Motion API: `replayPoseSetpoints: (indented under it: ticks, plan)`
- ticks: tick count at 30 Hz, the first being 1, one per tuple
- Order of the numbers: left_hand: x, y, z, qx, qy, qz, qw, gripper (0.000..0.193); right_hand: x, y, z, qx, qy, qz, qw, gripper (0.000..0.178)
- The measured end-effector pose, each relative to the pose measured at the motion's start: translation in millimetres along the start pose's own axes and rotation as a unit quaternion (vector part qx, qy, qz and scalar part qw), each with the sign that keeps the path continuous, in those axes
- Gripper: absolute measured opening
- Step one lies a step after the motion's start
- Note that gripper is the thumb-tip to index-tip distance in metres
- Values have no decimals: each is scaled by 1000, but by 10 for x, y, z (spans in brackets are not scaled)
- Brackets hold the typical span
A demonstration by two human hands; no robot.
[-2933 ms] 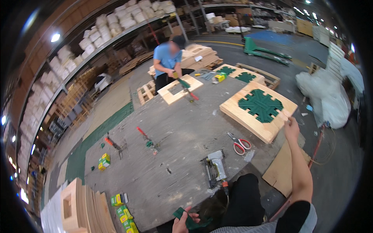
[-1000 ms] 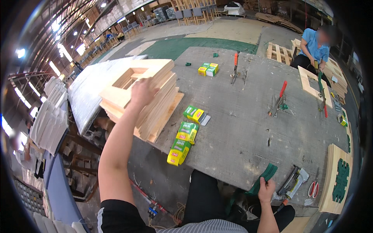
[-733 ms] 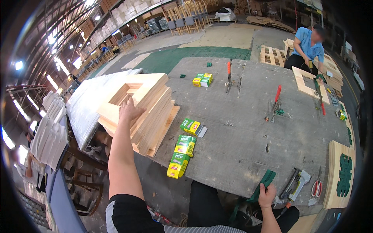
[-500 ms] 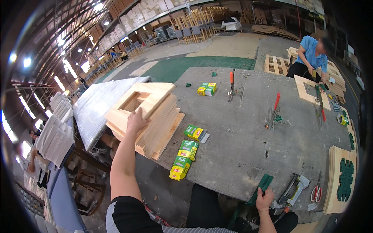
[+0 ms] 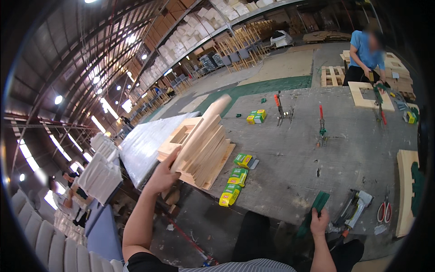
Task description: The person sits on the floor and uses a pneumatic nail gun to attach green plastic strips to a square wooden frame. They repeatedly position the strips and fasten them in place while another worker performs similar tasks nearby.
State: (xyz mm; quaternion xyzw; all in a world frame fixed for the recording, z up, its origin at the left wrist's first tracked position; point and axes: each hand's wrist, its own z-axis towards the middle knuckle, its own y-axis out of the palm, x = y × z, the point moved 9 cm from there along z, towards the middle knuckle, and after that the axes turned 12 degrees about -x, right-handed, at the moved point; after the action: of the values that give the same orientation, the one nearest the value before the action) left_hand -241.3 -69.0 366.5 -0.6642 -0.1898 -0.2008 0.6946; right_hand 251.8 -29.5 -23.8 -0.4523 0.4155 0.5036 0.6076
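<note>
My left hand (image 5: 164,174) is closed on the near edge of a pale wooden frame panel (image 5: 203,131), tilted up on its edge and slightly blurred. Beneath and beside it is a stack of similar wooden panels (image 5: 209,161), the upper ones with rectangular cut-outs. Low at the table's front edge, my right hand (image 5: 320,221) grips a dark green webbing strip (image 5: 319,203), whose lower part hangs past the edge. To the right of that hand lies a staple gun (image 5: 355,211), then red-handled scissors (image 5: 384,211).
Green-and-yellow boxes (image 5: 237,177) line the grey table (image 5: 290,167) beside the stack. Red-handled clamp-like tools (image 5: 321,124) stand farther back. Panels with green webbing (image 5: 406,195) lie at right. Across the table, a person in blue (image 5: 368,52) works on another frame. A plastic-wrapped slab (image 5: 152,140) lies left.
My left hand has lifted the top panel from lying flat to standing steeply on edge. My right hand still holds the green strip. The whole view has shifted and tilted.
</note>
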Motion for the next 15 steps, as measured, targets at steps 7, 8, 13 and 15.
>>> replayPoseSetpoints:
  ticks: [7, 8, 13, 15]
  plan:
    - [662, -473, -482, 41, 49, -318, 946, 66, 244, -20, -56, 7, 60, 233, 970, 12]
    - [735, -393, -431, 43, 79, -380, 921, 65, 270, -98, -67, 47, 50, 250, 966, 11]
    - [639, 290, -209, -2, 125, -508, 852, 76, 149, -184, -249, 91, 95, 351, 927, 13]
    - [651, 507, -106, -26, 130, -536, 834, 78, 56, -272, -247, 100, 87, 369, 920, 14]
